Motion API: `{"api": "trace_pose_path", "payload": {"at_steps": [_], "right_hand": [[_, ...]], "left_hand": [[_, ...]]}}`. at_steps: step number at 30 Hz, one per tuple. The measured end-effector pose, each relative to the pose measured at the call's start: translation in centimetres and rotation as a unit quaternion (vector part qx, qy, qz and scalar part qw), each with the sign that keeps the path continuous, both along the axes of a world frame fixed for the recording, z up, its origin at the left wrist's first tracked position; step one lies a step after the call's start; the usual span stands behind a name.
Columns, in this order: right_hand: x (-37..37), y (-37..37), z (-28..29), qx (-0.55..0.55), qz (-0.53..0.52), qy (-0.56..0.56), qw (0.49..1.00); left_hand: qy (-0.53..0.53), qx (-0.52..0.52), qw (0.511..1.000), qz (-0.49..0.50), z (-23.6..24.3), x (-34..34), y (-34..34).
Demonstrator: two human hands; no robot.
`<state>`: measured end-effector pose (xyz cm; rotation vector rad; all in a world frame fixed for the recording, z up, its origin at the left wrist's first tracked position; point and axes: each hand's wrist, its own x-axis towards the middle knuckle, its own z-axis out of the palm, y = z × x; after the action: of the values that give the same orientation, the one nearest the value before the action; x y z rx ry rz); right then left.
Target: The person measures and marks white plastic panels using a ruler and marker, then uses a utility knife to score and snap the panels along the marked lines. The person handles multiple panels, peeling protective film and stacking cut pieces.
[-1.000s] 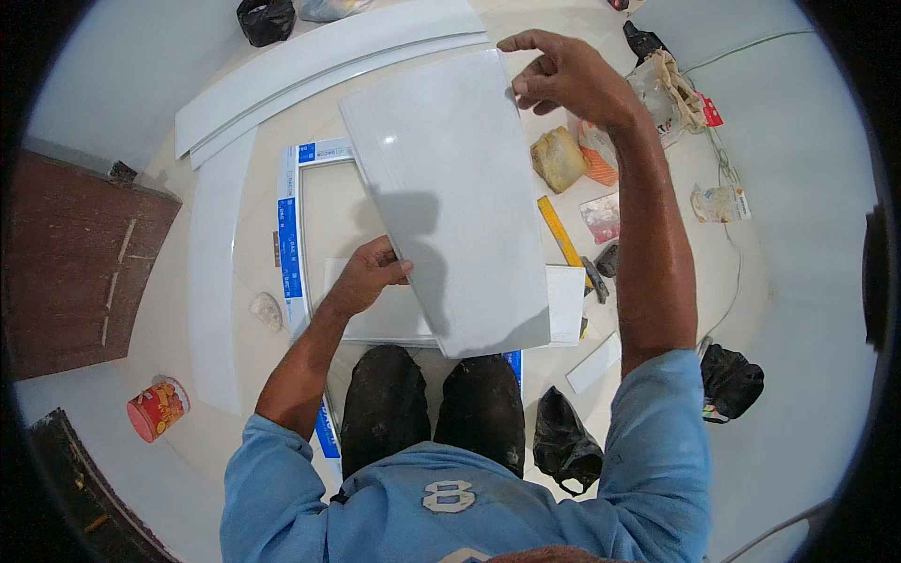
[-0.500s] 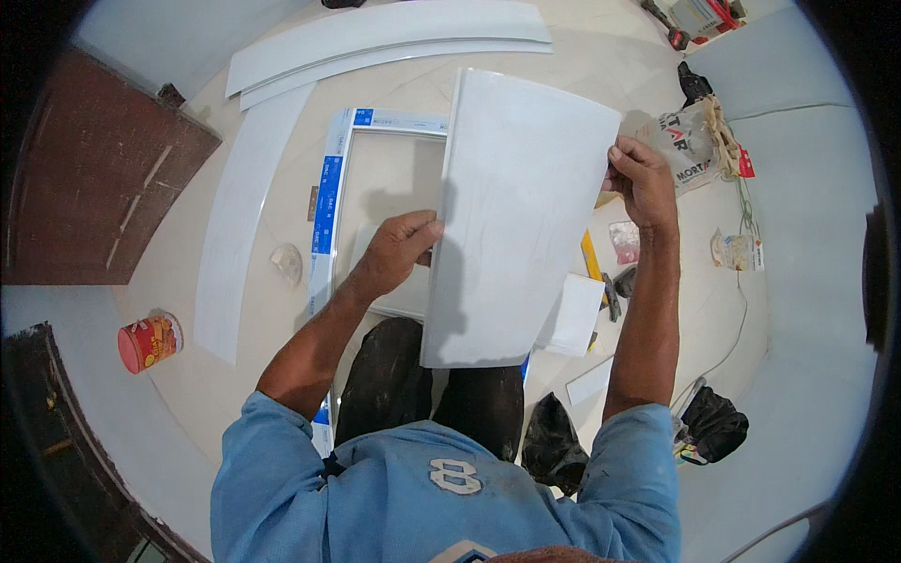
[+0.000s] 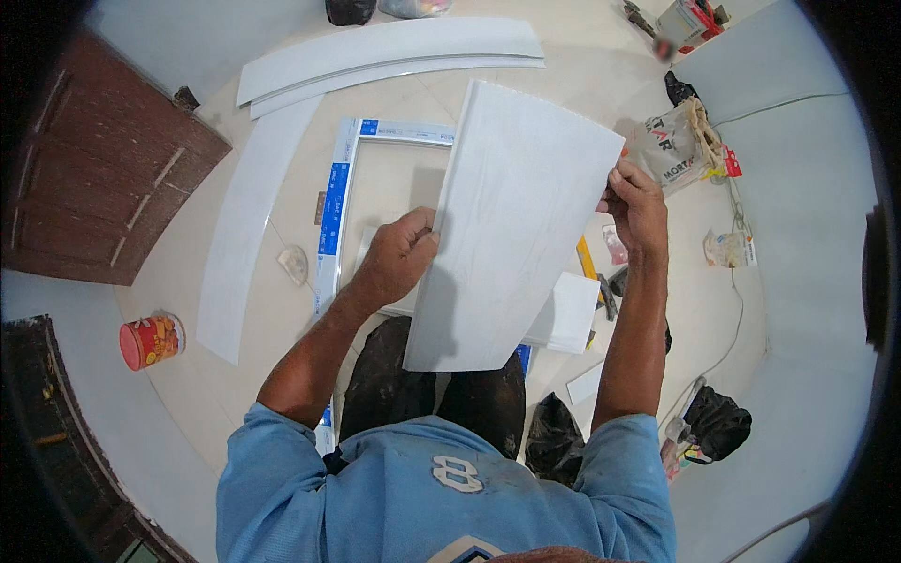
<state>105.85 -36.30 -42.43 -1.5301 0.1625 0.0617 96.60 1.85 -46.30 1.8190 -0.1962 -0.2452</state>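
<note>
A white rectangular panel (image 3: 516, 225) with a faint grain is held up over my knees, tilted. My left hand (image 3: 402, 255) grips its left long edge, thumb on the near face. At the panel's upper right edge, my right hand (image 3: 634, 199) pinches it between thumb and fingers. Beneath lies a white frame (image 3: 330, 220) with blue tape strips, partly hidden by the panel and my legs. A smaller white piece (image 3: 565, 314) rests on the floor just right of the panel.
Long white panels (image 3: 394, 54) lie at the back, another (image 3: 246, 235) at the left. A red tub (image 3: 151, 342) stands far left. On the right are a yellow-handled tool (image 3: 587, 258), a mortar sack (image 3: 671, 145) and a black bag (image 3: 718, 422). Another black bag (image 3: 556, 439) lies beside my leg.
The panel has tilted, its lower end shifting left and its top slightly right. Both hands keep their hold; the left has moved a little lower. The whole view has shifted slightly.
</note>
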Motion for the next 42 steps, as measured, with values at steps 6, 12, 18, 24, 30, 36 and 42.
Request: {"api": "trace_pose_path", "payload": {"at_steps": [6,12,18,24,30,36,42], "right_hand": [[-1.0,0.4,1.3,0.008,0.007,-0.025,1.000],[-1.6,1.5,1.4,-0.028,0.032,-0.022,0.999],[-3.1,5.5,2.5,-0.226,0.000,-0.097,0.969],[-4.1,13.4,4.1,-0.552,-0.009,-0.356,0.754],[-3.1,17.7,5.6,-0.479,0.075,-0.412,0.772],[-2.2,17.6,5.8,-0.372,0.101,-0.402,0.831],[-1.4,17.1,5.5,-0.347,0.104,-0.470,0.805]], "left_hand": [[-0.015,-0.026,1.000,0.010,0.8,0.0,-0.5],[-0.005,-0.088,0.992,0.092,2.4,-0.3,-3.7],[0.000,-0.072,0.990,0.117,2.4,-0.7,-4.4],[-0.019,-0.122,0.984,0.126,1.7,-1.0,-4.6],[-0.048,-0.113,0.990,0.068,1.5,-1.2,-4.4],[-0.052,-0.122,0.989,0.060,1.5,-1.3,-4.6],[-0.042,-0.140,0.988,0.056,1.3,-1.3,-5.1]]}}
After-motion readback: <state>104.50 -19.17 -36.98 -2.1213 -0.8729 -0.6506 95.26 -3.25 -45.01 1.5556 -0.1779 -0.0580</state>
